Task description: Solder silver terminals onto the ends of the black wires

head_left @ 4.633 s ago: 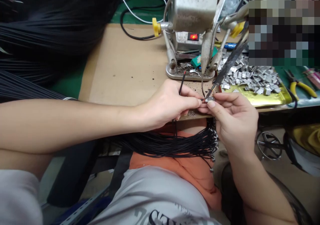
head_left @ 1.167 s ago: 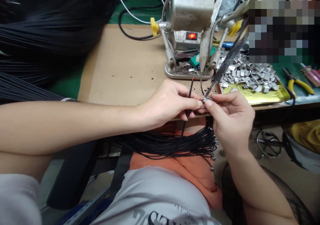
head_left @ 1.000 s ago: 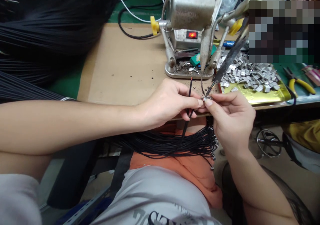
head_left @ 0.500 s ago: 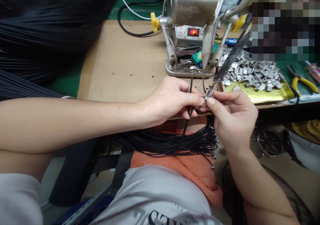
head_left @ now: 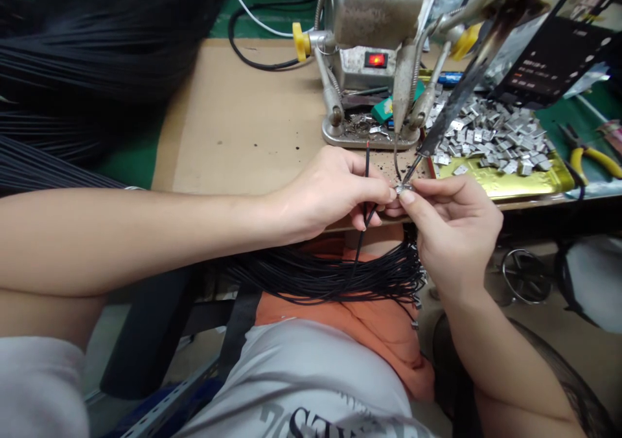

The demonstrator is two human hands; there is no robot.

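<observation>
We pinch a small metal clip [head_left: 402,189] between the thumb and forefinger of our right hand [head_left: 451,230], just over the near edge of the board [head_left: 243,127]. Our left hand [head_left: 335,192] closes on a black wire [head_left: 367,166], its fingertips meeting the clip from the other side; the wire's red end stands upright above the knuckles, and the rest drops to the bundle [head_left: 330,276] of black wires across our lap. The dark iron [head_left: 451,111] slants down from the upper right, and its tip sits right at the clip, though we cannot tell whether it touches. Behind the hands stands the machine [head_left: 379,4] with its red switch [head_left: 375,60] lit. To the right a gold tray [head_left: 515,184] holds a heap of clips [head_left: 490,141], and yellow-handled pliers [head_left: 595,161] lie beyond it.
</observation>
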